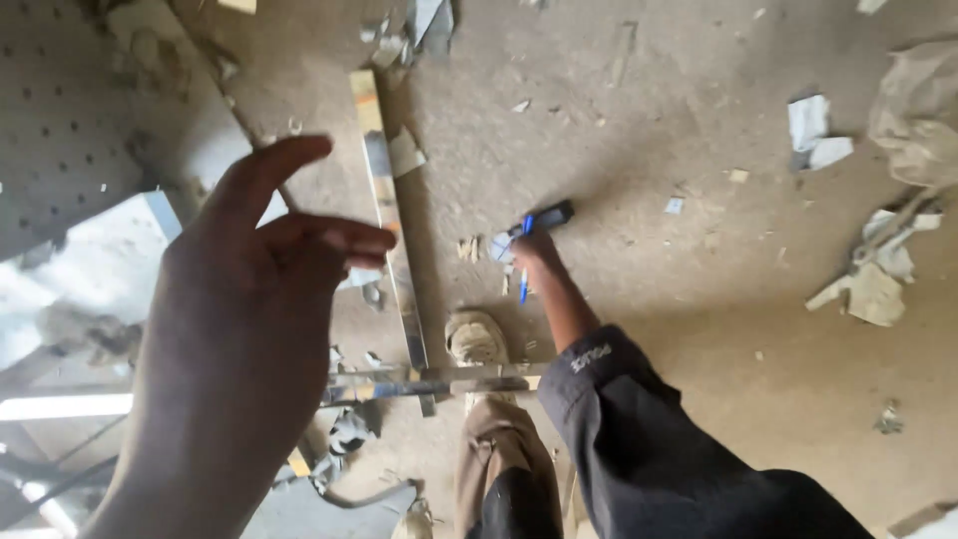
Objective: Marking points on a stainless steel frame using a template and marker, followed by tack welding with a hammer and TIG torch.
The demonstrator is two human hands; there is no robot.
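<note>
Dusty tan concrete floor [699, 329] fills most of frame, littered with small paper scraps and chips. Crumpled paper and rag debris [878, 269] at right edge; torn white paper pieces [813, 130] in upper right. Grey perforated board [60, 130] in upper left corner. Pale sheet [90, 260] below it, brightly lit. Long metal strip [389, 215] runs down frame centre, crossed by shorter metal bar [439, 382] near lower middle. Daylight soft, even; bright glare at lower left.

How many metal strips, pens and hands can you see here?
Metal strips: 2, a long one and a crosswise one
Blue pens: 1
Hands: 2, left hand, right hand on a dark tool
Total: 5
</note>
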